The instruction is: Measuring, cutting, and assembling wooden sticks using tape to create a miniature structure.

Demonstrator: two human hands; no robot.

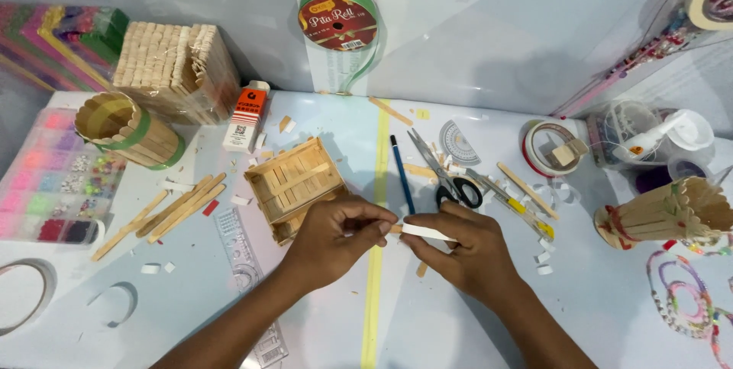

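We see 2 bare forearms coming up from the bottom edge and converging near the middle. The left hand [336,233] is knuckles-up, fingers curled inward, thumb and fingertips pinched together toward the right. The right hand [466,243] faces it, also back-up, its thumb and forefinger pressed together in a pinch (the other fingers fold loosely beneath). The 2 sets of fingertips sit just beside each other, nearly touching. Both wrists are fairly straight, and the right forearm runs off toward the lower right.

White tabletop [321,315], yellow stripe [374,293]; pale grey wall [496,25] behind.
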